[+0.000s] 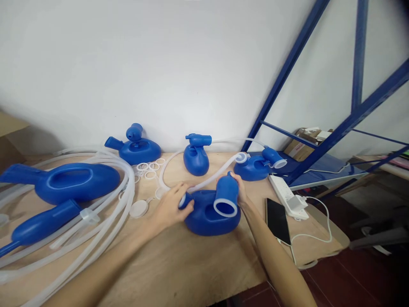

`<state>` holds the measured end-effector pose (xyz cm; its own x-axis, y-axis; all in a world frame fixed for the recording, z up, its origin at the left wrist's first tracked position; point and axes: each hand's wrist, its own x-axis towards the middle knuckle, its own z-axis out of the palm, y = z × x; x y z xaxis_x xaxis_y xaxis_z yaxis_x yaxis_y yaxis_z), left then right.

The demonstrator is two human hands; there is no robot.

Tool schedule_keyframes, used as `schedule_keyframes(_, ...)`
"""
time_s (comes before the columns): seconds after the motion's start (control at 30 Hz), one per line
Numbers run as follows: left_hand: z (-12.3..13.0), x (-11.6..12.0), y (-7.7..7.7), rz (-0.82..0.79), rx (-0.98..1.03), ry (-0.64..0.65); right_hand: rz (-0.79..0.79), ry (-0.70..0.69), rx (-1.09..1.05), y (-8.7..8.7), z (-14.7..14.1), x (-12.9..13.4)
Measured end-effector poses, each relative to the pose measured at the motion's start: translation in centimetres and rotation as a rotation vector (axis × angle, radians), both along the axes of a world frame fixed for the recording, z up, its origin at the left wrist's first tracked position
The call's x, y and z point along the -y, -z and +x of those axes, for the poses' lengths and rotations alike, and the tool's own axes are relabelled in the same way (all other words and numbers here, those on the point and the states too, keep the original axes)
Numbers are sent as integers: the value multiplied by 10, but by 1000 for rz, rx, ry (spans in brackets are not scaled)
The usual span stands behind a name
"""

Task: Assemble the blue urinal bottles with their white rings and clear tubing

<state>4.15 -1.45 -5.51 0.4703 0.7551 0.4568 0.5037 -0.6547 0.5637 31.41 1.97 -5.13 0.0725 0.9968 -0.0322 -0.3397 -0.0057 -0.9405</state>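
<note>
Soft light brightens the wall [191,64] and leaves faint shadows on the tabletop [179,273]; the floor [332,281] falls dim at lower right, the upper right corner blackens, wide-angle stretch slants the shelf frame [286,72], and fine detail looks soft

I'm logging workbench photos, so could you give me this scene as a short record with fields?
Left hand: wrapped around the neck of the front blue bottle
Right hand: holding a blue cup-shaped piece, open end toward the camera
Surface: wooden table
Along the wall: three more blue bottles
Left side: large blue bottle, pale coiled tubing
Right side: black phone, white power strip
</note>
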Motion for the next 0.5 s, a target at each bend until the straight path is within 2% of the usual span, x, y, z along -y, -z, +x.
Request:
schedule_keyframes(0.1, -19, -10, -9, -124, -53, -84, 18, 44, -29, -2, -7, -7)
schedule_keyframes(0.2, -59, -13, -11, -148, -141, -188, 23, 24, -30, -6, -15, -13)
schedule_keyframes(0.27, -93, -14, -3, -138, -249, -312, 26, -2, -19, -6, -20, -17)
schedule_keyframes(0.33, -125, -15, 11, -161, -450, -375, 33, -17, -6, -5, -22, -21)
schedule_keyframes(0.43, -156, -16, 31, -180, -712, -270, 65, -35, 13, 2, -22, -23)
schedule_keyframes(0.5, -161, -15, 36, -198, -790, -202, 107, -79, 51, 8, -18, -20)
